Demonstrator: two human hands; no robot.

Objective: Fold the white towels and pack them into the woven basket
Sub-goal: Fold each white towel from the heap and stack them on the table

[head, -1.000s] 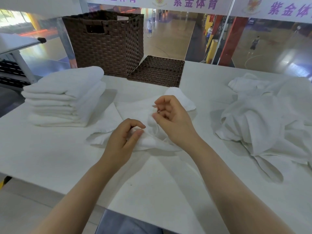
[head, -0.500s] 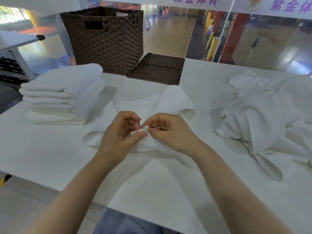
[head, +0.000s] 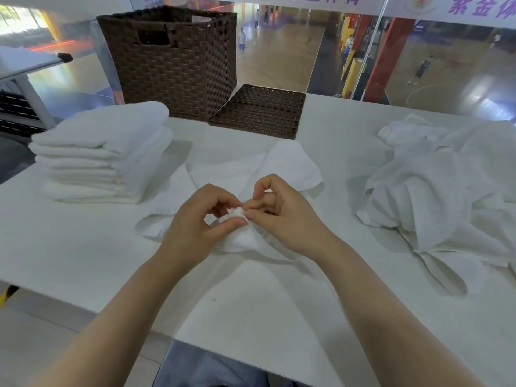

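Both hands have closed in at centre frame since a second ago. Now our left hand [head: 195,227] and right hand [head: 282,216] meet, fingers curled, pinching one bunched corner of the towel [head: 279,169]. We judge a fold is starting. The towel lies crumpled on the table [head: 83,252], running from lower left to upper right. The basket [head: 173,65] stands upper left.

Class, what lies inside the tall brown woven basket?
Only the tall brown woven basket's dark inner walls near the rim show; its front wall hides the bottom, so any contents cannot be seen.
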